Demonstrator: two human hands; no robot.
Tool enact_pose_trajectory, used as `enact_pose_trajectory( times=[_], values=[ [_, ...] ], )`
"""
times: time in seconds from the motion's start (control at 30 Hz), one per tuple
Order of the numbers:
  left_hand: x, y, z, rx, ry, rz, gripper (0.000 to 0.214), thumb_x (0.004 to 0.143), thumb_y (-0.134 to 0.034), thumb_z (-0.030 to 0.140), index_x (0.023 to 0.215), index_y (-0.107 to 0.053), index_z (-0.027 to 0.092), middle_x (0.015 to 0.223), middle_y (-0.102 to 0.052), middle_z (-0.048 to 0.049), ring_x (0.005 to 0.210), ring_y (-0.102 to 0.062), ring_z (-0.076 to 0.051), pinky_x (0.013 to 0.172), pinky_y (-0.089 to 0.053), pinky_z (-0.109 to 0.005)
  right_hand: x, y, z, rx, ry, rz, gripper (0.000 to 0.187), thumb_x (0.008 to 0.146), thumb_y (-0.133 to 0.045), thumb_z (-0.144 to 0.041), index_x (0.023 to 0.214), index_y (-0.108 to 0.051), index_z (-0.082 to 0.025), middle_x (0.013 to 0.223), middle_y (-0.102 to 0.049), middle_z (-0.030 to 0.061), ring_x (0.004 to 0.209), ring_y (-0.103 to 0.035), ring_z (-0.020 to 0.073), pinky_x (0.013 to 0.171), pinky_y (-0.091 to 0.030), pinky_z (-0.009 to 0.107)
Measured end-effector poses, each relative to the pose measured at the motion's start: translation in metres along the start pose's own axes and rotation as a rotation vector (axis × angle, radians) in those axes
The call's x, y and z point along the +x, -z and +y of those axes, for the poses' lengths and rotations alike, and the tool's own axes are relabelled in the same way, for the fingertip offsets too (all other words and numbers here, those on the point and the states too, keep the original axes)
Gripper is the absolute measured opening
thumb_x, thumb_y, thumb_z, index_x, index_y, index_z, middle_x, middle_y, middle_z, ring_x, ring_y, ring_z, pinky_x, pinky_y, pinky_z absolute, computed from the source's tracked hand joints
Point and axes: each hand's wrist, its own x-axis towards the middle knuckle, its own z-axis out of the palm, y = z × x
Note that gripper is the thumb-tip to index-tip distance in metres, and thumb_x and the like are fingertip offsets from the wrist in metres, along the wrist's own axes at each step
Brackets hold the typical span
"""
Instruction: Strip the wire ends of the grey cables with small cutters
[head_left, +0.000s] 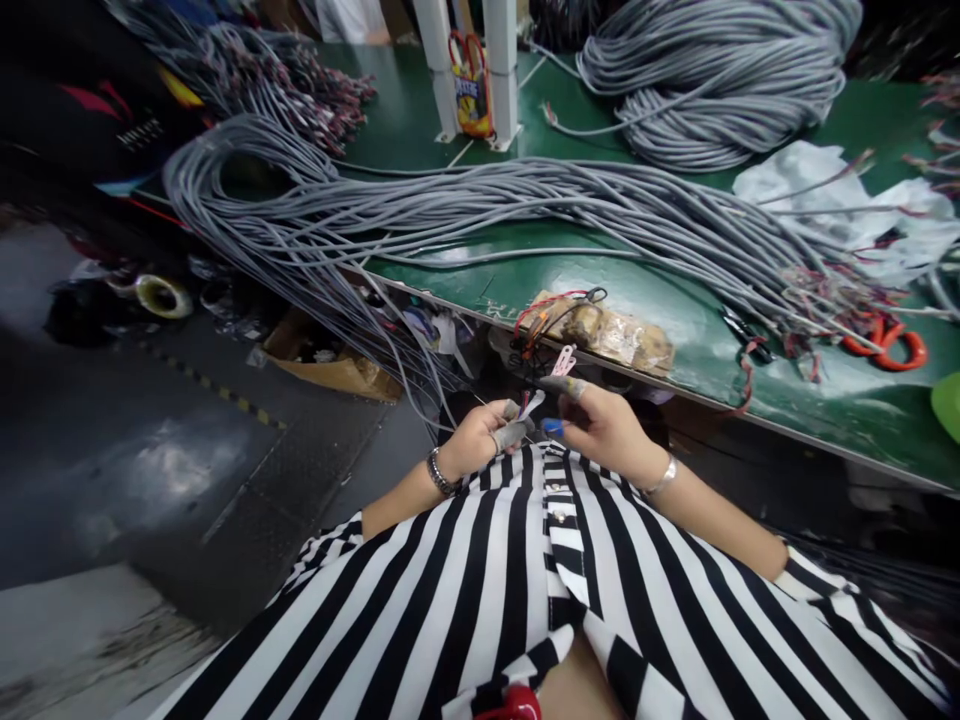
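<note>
My left hand (480, 437), with grey covers on its fingertips, is closed in a pinch on a grey cable's stripped end (532, 405); small coloured wires and a pale strip stick out from the fingers. Just to the right, my right hand (609, 428) has its index finger and blue-wrapped thumb apart, pointing at that end. I make out nothing gripped between them. A pink-white perforated piece (564, 362) shows just beyond the right index finger. Past it, thin black, orange and red wires (536, 335) hang at the table edge beside a taped brown block (619, 335).
A long bundle of grey cables (480, 205) crosses the green table (465, 282) and droops off its left side. Orange-handled scissors (904, 345) and a dark pen-like tool (746, 333) lie at right. Behind are a big cable coil (720, 75) and a white post (504, 80). A cardboard box (337, 375) stands below.
</note>
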Motion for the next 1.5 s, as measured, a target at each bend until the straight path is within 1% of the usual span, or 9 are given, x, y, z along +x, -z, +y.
enact_pose_trajectory(
  times=[0.13, 0.27, 0.4, 0.63, 0.73, 0.83, 1.0, 1.27, 1.5],
  values=[
    [0.000, 0.002, -0.002, -0.017, -0.007, -0.027, 0.031, 0.074, -0.068, 0.041, 0.081, -0.056, 0.014, 0.064, -0.057, 0.0011, 0.056, -0.053, -0.008, 0.057, -0.044, -0.019, 0.003, -0.008, -0.003, -0.241, 0.034, -0.117, 0.015, 0.084, -0.047, -0.023, 0.076, -0.059, -0.017, 0.072, -0.056, 0.0026, 0.063, -0.048, 0.0121, 0.058, -0.033, 0.024],
    [-0.001, 0.007, -0.007, -0.103, 0.077, -0.072, 0.038, 0.072, -0.069, 0.045, 0.087, -0.057, 0.013, 0.064, -0.061, -0.0010, 0.053, -0.056, -0.009, 0.053, -0.045, -0.020, 0.001, -0.008, 0.003, -0.241, -0.027, 0.027, 0.022, 0.084, -0.046, -0.024, 0.063, -0.048, -0.018, 0.062, -0.049, 0.0003, 0.057, -0.042, 0.0115, 0.056, -0.030, 0.024],
    [-0.001, 0.006, -0.014, -0.002, 0.089, 0.140, 0.033, 0.077, -0.064, 0.044, 0.087, -0.060, 0.014, 0.052, -0.054, 0.0041, 0.039, -0.044, -0.006, 0.041, -0.036, -0.017, -0.004, -0.006, 0.000, -0.340, -0.084, 0.052, 0.021, 0.083, -0.048, -0.025, 0.063, -0.048, -0.019, 0.061, -0.050, 0.0004, 0.056, -0.042, 0.0118, 0.055, -0.027, 0.025],
    [-0.002, 0.005, -0.008, 0.543, -0.213, 0.148, 0.023, 0.082, -0.059, 0.027, 0.102, -0.069, 0.023, 0.095, -0.072, -0.0048, 0.088, -0.066, -0.018, 0.079, -0.047, -0.025, -0.002, 0.007, -0.017, -0.514, 0.093, -0.102, 0.017, 0.085, -0.048, -0.025, 0.074, -0.057, -0.016, 0.074, -0.056, 0.0044, 0.062, -0.046, 0.0130, 0.056, -0.024, 0.028],
    [-0.004, 0.012, -0.004, 0.662, -0.313, 0.007, 0.024, 0.083, -0.059, 0.027, 0.104, -0.070, 0.024, 0.096, -0.072, -0.0060, 0.087, -0.066, -0.018, 0.079, -0.047, -0.026, 0.004, 0.015, -0.003, -0.355, -0.059, -0.101, 0.018, 0.083, -0.050, -0.026, 0.068, -0.055, -0.016, 0.070, -0.056, 0.0030, 0.061, -0.045, 0.0125, 0.057, -0.027, 0.027],
    [-0.006, 0.017, -0.003, 0.548, -0.358, -0.132, 0.023, 0.083, -0.060, 0.029, 0.100, -0.072, 0.020, 0.091, -0.072, -0.0084, 0.083, -0.066, -0.017, 0.078, -0.049, -0.026, 0.006, 0.015, 0.016, 0.121, -0.220, -0.321, 0.028, 0.083, -0.054, -0.039, 0.066, -0.056, -0.016, 0.064, -0.055, 0.0000, 0.059, -0.045, 0.0112, 0.057, -0.032, 0.025],
    [-0.010, 0.010, -0.009, 0.165, -0.196, -0.128, 0.032, 0.081, -0.063, 0.040, 0.096, -0.069, 0.013, 0.082, -0.070, -0.0096, 0.074, -0.064, -0.016, 0.071, -0.051, -0.026, 0.002, -0.008, 0.030, 0.804, -0.474, -0.484, 0.043, 0.066, -0.070, -0.055, 0.066, -0.055, -0.015, 0.057, -0.050, -0.0045, 0.051, -0.038, 0.0061, 0.050, -0.030, 0.022],
    [-0.007, -0.005, -0.016, -0.181, 0.015, 0.088, 0.037, 0.074, -0.069, 0.046, 0.087, -0.060, 0.013, 0.059, -0.060, 0.0006, 0.047, -0.053, -0.007, 0.048, -0.042, -0.017, -0.011, -0.018, 0.012, 0.875, -0.508, -0.213, 0.042, 0.070, -0.068, -0.053, 0.077, -0.058, -0.014, 0.062, -0.048, -0.0049, 0.053, -0.031, 0.0050, 0.050, -0.026, 0.022],
    [-0.008, -0.005, -0.006, -0.168, 0.021, -0.067, 0.038, 0.075, -0.065, 0.049, 0.082, -0.059, 0.012, 0.053, -0.054, 0.0028, 0.037, -0.037, -0.002, 0.038, -0.027, -0.015, -0.011, -0.015, 0.013, 0.880, -0.445, -0.173, 0.041, 0.071, -0.067, -0.055, 0.076, -0.054, -0.016, 0.065, -0.051, -0.0031, 0.058, -0.043, 0.0088, 0.057, -0.036, 0.024]
  ],
)
